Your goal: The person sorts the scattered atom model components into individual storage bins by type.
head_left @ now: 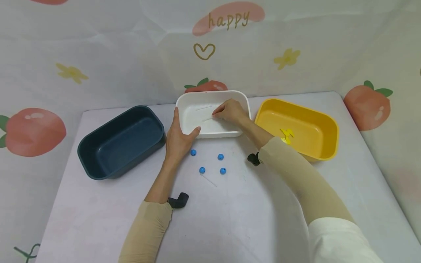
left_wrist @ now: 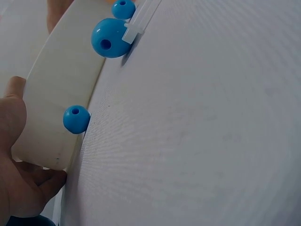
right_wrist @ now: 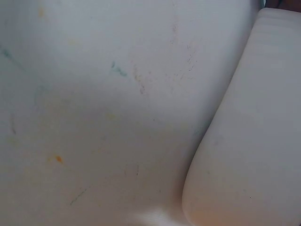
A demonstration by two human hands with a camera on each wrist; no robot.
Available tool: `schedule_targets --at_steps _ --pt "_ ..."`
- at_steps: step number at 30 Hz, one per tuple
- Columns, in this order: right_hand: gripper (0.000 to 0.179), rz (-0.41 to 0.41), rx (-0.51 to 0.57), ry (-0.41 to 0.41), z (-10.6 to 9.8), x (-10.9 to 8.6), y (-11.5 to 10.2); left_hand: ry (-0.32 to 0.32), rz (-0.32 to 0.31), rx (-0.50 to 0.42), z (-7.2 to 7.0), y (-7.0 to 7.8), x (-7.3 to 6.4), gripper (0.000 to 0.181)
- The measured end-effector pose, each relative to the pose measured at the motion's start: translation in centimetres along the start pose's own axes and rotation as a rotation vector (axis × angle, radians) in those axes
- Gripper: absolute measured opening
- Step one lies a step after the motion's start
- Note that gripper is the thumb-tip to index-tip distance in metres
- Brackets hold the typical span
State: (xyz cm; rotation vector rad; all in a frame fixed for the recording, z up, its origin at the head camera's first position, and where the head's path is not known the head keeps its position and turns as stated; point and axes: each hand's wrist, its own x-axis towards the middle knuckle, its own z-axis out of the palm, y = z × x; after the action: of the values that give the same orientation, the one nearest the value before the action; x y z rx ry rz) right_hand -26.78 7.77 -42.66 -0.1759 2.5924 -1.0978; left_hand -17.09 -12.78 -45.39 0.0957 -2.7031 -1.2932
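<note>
My left hand (head_left: 179, 140) grips the near left corner of a white plastic box (head_left: 210, 136), thumb at the front rim and fingers along the left end. In the left wrist view, fingertips (left_wrist: 54, 183) reach round the box's lower corner. Inside the box, my right hand (head_left: 231, 109) pinches one end of a thin white strip (head_left: 207, 119). Another thin strip (head_left: 204, 107) lies behind it on the box floor. Several blue beads (head_left: 220, 157) with holes sit on the table in front, near a translucent plastic strip (head_left: 209, 180) with a wider end (left_wrist: 130, 36).
A dark blue box (head_left: 121, 146) stands at the left, close to my left hand. To the right, partly behind my right forearm, a yellow box (head_left: 306, 128) holds small yellow pieces (head_left: 287, 134). A printed cloth backdrop (head_left: 131, 54) rises behind the table (head_left: 230, 226).
</note>
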Motion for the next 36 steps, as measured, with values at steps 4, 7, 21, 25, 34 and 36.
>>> schedule_targets --at_steps 4,7,21,25,34,36 --pt "0.014 -0.006 -0.015 -0.019 0.19 -0.02 -0.02 -0.005 -0.006 0.005 -0.06 -0.1 -0.04 0.102" --pt "0.014 -0.011 -0.024 -0.025 0.32 0.0 -0.04 -0.007 -0.009 0.005 -0.12 -0.14 -0.09 0.102" --pt "0.013 -0.02 -0.066 -0.044 0.47 0.07 -0.16 -0.007 -0.025 0.0 -0.22 -0.21 -0.18 0.102" --pt "0.013 -0.015 -0.052 -0.053 0.4 0.02 -0.15 -0.005 -0.022 0.002 -0.19 -0.24 -0.16 0.101" --pt "0.016 -0.018 0.004 -0.058 0.2 -0.08 -0.09 0.001 -0.022 0.008 -0.2 -0.23 -0.12 0.101" --pt "0.016 -0.022 0.018 -0.053 0.05 -0.27 -0.13 0.0 -0.023 0.01 -0.22 -0.18 -0.15 0.101"
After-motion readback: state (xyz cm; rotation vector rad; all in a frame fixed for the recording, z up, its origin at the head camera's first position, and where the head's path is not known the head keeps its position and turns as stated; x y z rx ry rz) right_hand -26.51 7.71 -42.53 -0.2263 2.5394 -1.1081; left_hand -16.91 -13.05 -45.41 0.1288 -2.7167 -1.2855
